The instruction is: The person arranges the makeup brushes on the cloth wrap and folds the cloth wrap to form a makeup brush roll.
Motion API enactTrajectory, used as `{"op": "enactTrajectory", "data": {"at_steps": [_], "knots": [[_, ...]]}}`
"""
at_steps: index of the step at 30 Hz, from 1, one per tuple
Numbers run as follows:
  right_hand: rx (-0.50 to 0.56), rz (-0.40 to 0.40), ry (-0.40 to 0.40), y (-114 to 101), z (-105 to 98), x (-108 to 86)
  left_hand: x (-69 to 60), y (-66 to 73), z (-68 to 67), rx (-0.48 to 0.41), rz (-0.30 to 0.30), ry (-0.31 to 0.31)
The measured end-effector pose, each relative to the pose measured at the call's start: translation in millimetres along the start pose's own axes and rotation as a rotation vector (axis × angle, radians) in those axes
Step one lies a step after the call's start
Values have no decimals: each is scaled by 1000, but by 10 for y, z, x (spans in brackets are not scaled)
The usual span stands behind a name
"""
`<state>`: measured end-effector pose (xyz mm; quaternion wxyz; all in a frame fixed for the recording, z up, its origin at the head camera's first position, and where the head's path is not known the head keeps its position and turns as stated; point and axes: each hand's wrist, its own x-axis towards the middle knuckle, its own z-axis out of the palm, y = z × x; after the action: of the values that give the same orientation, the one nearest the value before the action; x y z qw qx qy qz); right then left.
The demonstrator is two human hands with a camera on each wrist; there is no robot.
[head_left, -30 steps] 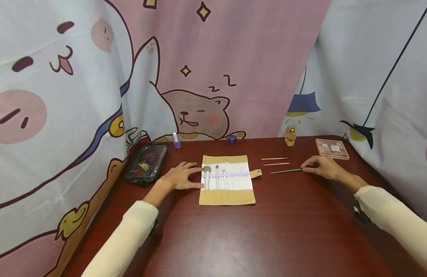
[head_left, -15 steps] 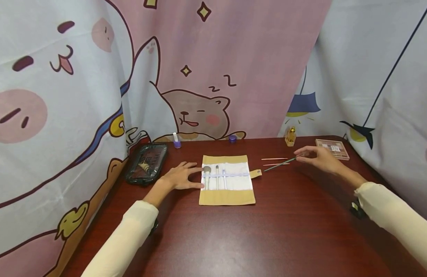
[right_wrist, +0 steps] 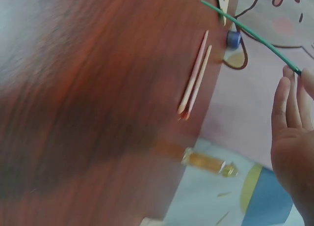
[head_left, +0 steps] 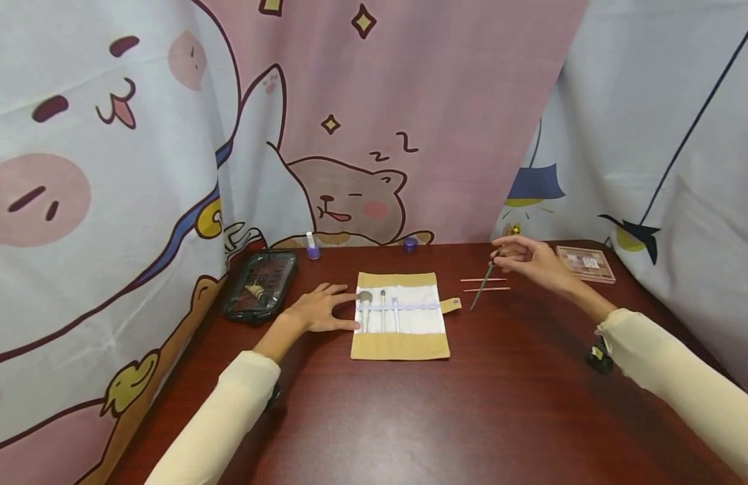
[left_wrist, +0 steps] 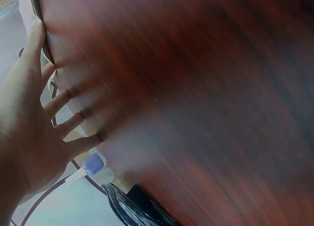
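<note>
Within right hand (head_left: 527,261), thin green stick (right_wrist: 250,30).

I see soft, even light on the head feed, with pale glare on the table (head_left: 377,417) at lower centre; my left wrist feed is dimmer and hazy, shadow darkening its upper middle; on my right one, the gold bottle (right_wrist: 205,160) blurs below centre.

The person's left arm (head_left: 222,411) is slanting forward and inward, while the left hand (head_left: 316,311) is lying low, its fingers (left_wrist: 82,145) spreading apart and its thumb (head_left: 347,325) pointing inward. The right arm (head_left: 671,384) is also slanting inward, from its own side. The right hand (head_left: 530,259) is hanging in the air, pinching between its thumb (right_wrist: 308,81) and fingertips (right_wrist: 282,83).
</note>
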<state>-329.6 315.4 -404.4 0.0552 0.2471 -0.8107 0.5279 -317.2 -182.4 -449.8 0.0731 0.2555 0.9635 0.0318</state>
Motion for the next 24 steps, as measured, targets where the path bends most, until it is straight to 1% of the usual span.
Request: {"op": "enactTrajectory", "data": {"at_steps": [3,6,9,18,24], "knots": [[18,-29,13,-65,98,100,-1,-5,6,1,0,5],[12,-50,34,-130,192,196,-4,-6,12,4,2,6],[16,-64,33,-196,287,297,-7,-7,11,6,4,10],[-59,-41,15,-294,560,538,13,-1,12,14,3,4],[-54,-47,1,-290,743,709,18,-14,14,21,-6,-3]]}}
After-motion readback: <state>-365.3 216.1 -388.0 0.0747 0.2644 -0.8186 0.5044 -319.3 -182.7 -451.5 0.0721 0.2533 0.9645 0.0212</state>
